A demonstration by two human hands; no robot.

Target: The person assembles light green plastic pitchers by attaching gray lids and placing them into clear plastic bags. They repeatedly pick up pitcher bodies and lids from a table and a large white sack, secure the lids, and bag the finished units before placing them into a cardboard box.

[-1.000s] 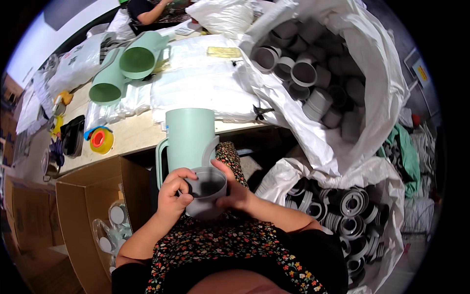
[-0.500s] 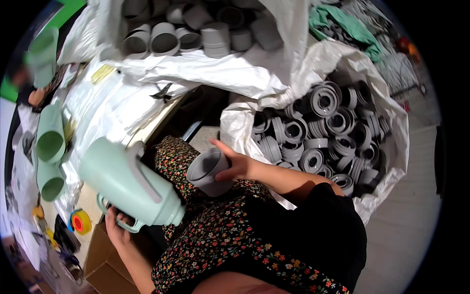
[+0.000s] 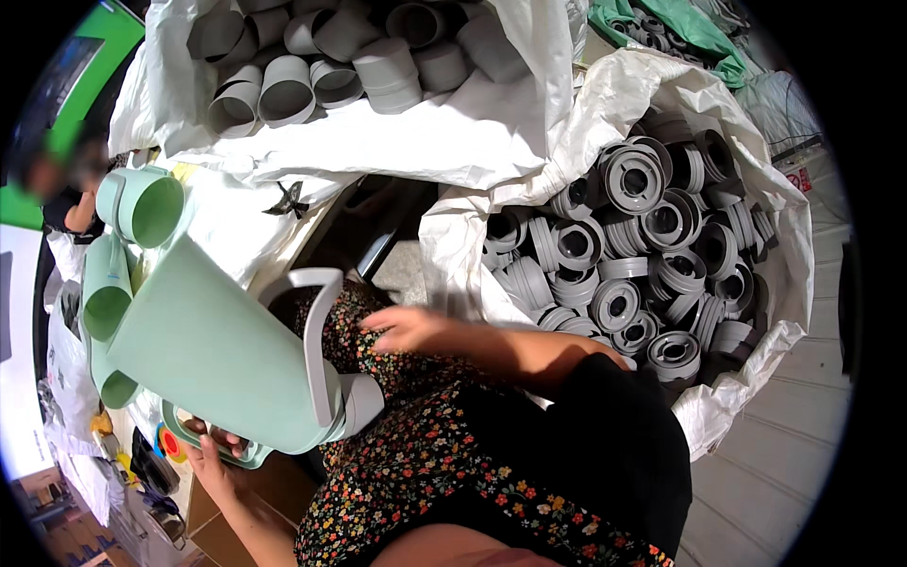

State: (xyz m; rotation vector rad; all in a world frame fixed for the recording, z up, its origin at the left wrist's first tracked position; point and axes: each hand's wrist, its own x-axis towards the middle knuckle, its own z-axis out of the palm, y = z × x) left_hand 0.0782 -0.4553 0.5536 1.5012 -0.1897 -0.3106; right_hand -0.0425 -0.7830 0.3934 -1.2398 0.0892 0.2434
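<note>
Beyond the pale green jug (image 3: 217, 350), a white sack (image 3: 378, 156) holds grey cups (image 3: 387, 71); right of it, a second sack (image 3: 452, 241) holds grey threaded collars (image 3: 624, 267). Other jugs (image 3: 107, 274) stand left, partly hidden by it. Tilted, smooth, grey-ended, it hangs by its handle (image 3: 248, 457) from the curled left hand (image 3: 215, 458); the right hand (image 3: 414, 331), fingers loosely extended, is alongside.

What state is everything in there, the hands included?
Left hand: gripping the jug's side handle
Green jug: held up, tilted
Grey cup: at the jug's narrow end
Right hand: empty, fingers extended
Other green jugs: open ends showing
Upper white sack: open, grey cups inside
Lower white sack: open, ringed grey parts inside
</note>
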